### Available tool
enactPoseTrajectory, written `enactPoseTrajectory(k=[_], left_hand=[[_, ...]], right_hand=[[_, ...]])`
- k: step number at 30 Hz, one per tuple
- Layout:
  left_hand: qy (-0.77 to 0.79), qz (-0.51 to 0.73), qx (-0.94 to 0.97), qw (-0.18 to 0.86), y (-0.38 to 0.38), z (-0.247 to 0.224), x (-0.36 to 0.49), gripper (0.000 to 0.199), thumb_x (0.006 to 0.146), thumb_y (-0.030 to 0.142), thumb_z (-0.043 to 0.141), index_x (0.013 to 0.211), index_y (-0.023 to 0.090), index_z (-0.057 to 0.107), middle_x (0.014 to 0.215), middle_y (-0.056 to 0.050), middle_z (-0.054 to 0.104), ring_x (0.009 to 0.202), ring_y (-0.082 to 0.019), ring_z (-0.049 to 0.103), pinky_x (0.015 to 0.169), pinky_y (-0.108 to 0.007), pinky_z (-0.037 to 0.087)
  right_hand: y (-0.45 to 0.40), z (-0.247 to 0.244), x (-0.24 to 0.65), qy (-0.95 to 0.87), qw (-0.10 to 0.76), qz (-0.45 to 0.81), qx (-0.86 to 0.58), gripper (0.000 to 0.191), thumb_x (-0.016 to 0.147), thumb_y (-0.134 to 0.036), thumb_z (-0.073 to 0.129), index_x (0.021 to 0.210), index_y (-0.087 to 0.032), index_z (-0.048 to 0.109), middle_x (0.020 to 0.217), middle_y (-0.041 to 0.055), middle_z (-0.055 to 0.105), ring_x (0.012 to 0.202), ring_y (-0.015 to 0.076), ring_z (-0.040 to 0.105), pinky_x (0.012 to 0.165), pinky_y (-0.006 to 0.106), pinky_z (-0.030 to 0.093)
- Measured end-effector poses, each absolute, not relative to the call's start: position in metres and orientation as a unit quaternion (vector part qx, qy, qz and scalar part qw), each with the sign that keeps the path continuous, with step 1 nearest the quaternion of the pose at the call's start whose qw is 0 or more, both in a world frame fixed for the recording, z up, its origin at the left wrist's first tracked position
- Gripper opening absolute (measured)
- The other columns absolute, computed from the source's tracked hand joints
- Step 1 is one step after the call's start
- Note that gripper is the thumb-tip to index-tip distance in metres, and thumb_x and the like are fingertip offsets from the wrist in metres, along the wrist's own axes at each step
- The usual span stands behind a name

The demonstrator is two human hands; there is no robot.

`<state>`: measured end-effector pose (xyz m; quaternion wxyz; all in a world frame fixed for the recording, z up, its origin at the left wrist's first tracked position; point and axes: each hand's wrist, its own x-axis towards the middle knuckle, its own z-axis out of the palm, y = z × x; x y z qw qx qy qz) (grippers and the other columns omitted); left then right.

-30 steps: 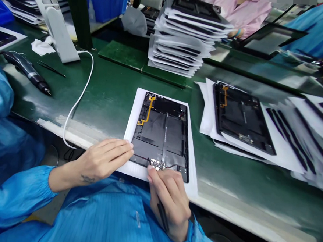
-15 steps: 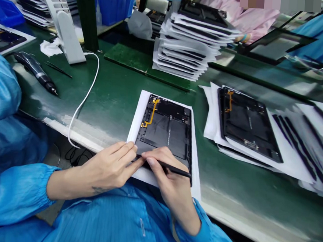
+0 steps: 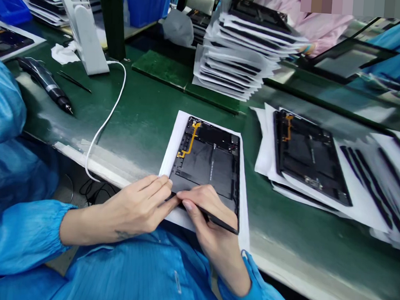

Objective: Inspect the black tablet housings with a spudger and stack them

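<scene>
An opened tablet lies on a white sheet on the bench, its dark inside facing up with a yellow flex cable along the left side. Bent over the tablet's near left edge, my left hand grips it there, index finger reaching towards my right fingertips. My right hand rests over the near edge, closed in a pinch around a slim black tweezers-like tool. The tool's tip and the spot where the fingertips meet are hidden.
On the right lies another opened tablet on paper sheets. A tall stack of interleaved sheets stands behind. To the left are an electric screwdriver, tweezers, a white stand and its cable. Co-workers' sleeves show nearby.
The whole view has shifted slightly. The black tool in my right hand is tilted a little lower at its rear end. Both hands stay at the tablet's near edge.
</scene>
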<state>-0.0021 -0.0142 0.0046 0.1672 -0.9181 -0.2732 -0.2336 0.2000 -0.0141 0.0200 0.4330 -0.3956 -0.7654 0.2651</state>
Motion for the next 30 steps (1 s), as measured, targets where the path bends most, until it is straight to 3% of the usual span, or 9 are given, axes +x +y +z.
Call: enactPoseTrajectory(k=[9,17,22,30], left_hand=[[-0.267,-0.226,-0.921,0.173,-0.013,0.006,-0.004,0.024,0.098,0.013,0.053,0.117,0.004,0.065,0.114,-0.020,0.072,0.107,-0.030,0.070,0.093,-0.042,0.056],[-0.227,-0.295,-0.923,0.100,0.004,-0.002,-0.023,0.027,0.100,0.006,0.044,0.117,0.005,0.065,0.121,-0.016,0.072,0.111,-0.025,0.071,0.095,-0.037,0.059],[-0.238,-0.250,-0.928,0.137,-0.004,0.003,-0.015,0.027,0.100,0.007,0.045,0.114,0.001,0.067,0.118,-0.019,0.073,0.107,-0.030,0.071,0.092,-0.042,0.060],[-0.216,-0.259,-0.932,0.132,0.005,0.015,0.000,0.028,0.098,0.006,0.043,0.105,0.004,0.069,0.107,-0.015,0.074,0.098,-0.026,0.070,0.084,-0.038,0.057]], right_hand=[[-0.017,0.019,0.202,-0.780,0.412,0.276,-0.382,0.019,0.095,-0.009,0.058,0.098,-0.022,0.071,0.085,0.0023,0.071,0.082,0.0183,0.062,0.074,0.034,0.050],[-0.013,0.025,0.204,-0.797,0.388,0.279,-0.369,0.015,0.096,-0.009,0.058,0.098,-0.020,0.069,0.087,0.0030,0.072,0.081,0.0172,0.061,0.072,0.033,0.051],[-0.022,0.025,0.226,-0.794,0.397,0.237,-0.396,0.018,0.094,-0.006,0.059,0.098,-0.020,0.069,0.085,0.0028,0.072,0.079,0.0175,0.065,0.072,0.032,0.053],[-0.036,0.020,0.234,-0.771,0.425,0.205,-0.427,0.023,0.093,-0.004,0.057,0.099,-0.022,0.069,0.085,0.0020,0.072,0.082,0.0184,0.067,0.079,0.036,0.055]])
